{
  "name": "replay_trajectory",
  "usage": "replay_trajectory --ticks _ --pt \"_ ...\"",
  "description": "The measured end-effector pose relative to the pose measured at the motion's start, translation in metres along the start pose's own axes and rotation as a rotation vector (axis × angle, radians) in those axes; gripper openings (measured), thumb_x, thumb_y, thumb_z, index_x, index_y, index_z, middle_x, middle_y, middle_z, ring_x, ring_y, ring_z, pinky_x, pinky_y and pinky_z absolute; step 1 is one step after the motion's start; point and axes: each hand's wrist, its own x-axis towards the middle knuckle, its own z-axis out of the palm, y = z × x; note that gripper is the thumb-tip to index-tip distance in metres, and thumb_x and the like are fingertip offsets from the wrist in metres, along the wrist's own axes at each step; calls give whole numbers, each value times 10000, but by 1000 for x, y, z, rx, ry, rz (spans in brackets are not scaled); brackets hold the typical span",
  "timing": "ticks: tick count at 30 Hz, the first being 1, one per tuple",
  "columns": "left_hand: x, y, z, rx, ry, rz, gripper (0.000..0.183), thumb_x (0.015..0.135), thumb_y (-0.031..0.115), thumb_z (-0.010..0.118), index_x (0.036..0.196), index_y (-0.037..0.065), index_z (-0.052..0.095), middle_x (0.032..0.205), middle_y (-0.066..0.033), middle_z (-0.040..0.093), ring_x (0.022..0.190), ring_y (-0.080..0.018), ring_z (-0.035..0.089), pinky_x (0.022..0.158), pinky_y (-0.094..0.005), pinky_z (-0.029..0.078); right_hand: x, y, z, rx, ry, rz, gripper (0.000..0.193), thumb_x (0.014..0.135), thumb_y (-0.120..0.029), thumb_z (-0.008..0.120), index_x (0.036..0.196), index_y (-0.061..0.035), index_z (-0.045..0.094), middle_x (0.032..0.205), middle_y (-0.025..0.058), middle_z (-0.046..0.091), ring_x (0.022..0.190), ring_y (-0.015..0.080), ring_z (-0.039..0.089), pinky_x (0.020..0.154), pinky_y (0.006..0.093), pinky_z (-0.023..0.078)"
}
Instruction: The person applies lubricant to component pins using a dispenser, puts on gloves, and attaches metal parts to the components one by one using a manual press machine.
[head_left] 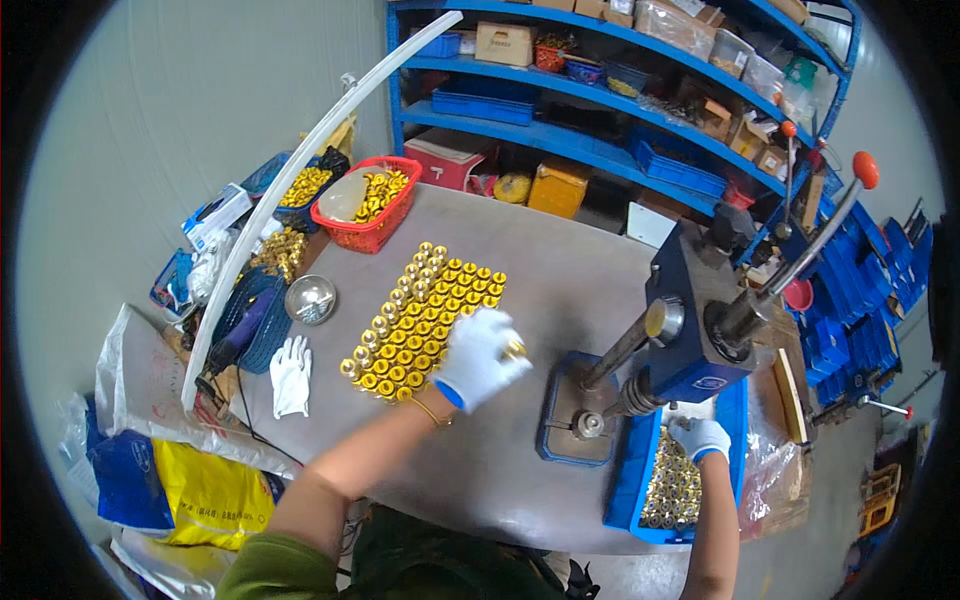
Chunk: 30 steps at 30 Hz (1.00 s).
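Note:
My left hand (pixel 482 358), in a white glove, is closed on a small brass part (pixel 514 350) whose shiny end shows beside the fingers. It is held over the table, just right of neat rows of brass parts with yellow tops (pixel 430 325). Along the left side of those rows stand plainer brass parts (pixel 380 325). My right hand (pixel 700 438), also gloved, reaches into a blue plastic bin (pixel 622 490) of loose brass parts (pixel 672 490). Its fingers are curled at the far end of the pile, and what they grip is hidden.
A blue lever press (pixel 700 330) with an orange-knobbed handle stands between the rows and the bin. On the left are a red basket (pixel 370 235) of yellow parts, a metal bowl (pixel 311 299), a spare white glove (pixel 291 378) and a curved white bar (pixel 290 170). Blue shelves (pixel 590 75) stand behind.

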Motion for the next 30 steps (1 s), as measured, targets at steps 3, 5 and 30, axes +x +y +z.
replay_trajectory --ticks 3,5,30 --pt "-8 -82 -26 296 103 -139 300 652 394 764 831 163 695 1066 -116 602 1041 -330 524 854 -457 392 -7 0 -9 1 1 92 539 845 -560 455 1079 -132 684 1094 177 657 1008 356 635 883 429 485" --pt "-16 -120 -47 358 1 -308 346 715 422 722 963 183 701 1210 -129 548 1198 -338 429 952 -510 340 -2 -3 -8 8 18 150 543 835 -567 466 1103 -141 673 1097 172 657 1006 362 633 881 430 485" --pt "-11 -59 -35 185 -10 -48 400 775 330 701 1081 79 642 1177 -180 569 1110 -359 514 969 -459 403 -51 -42 -37 420 358 -678 367 840 -394 585 926 -42 641 787 200 663 799 380 642 781 467 492"
